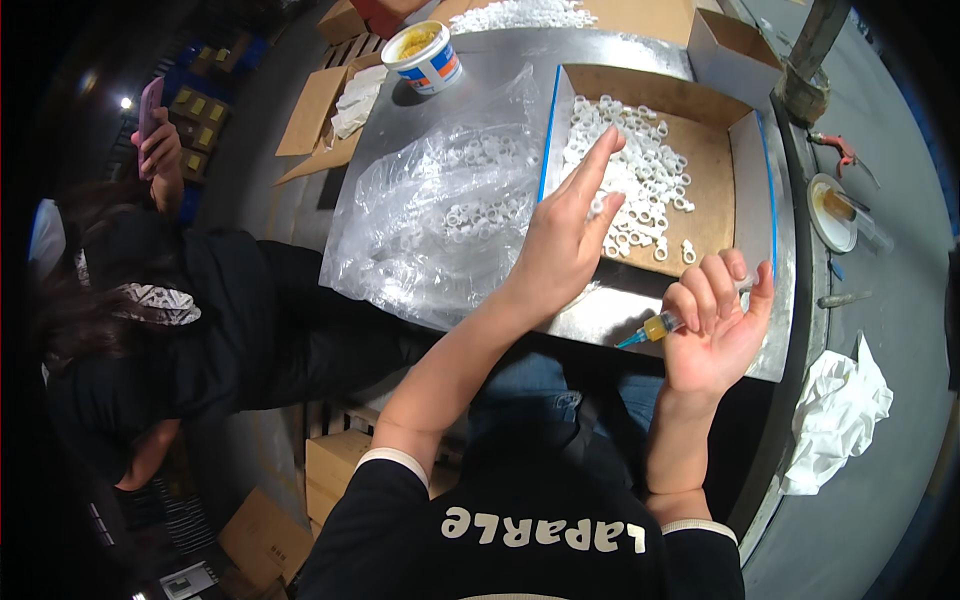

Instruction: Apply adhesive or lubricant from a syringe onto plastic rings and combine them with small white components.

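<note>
My right hand [715, 320] is curled around a syringe [658, 326] with amber-yellow contents and a blue-green tapered tip pointing left. Its back end shows beside my thumb. My left hand [565, 235] is held over the near left part of a shallow cardboard box [712, 180], its fingers stretched out together toward the far side. Many small white plastic rings [660, 165] lie loose in the box, mostly in its left half. Several are right behind my left thumb, and whether the thumb touches one cannot be made out.
Left of the box, a clear plastic bag [400, 225] with more rings covers the metal table [510, 52]. A tub [422, 58] of yellow material stands behind it. On the right surface lie a white dish [832, 215], red-handled pliers [838, 148] and crumpled paper [838, 415]. A person [200, 310] holding a phone [150, 125] is at left.
</note>
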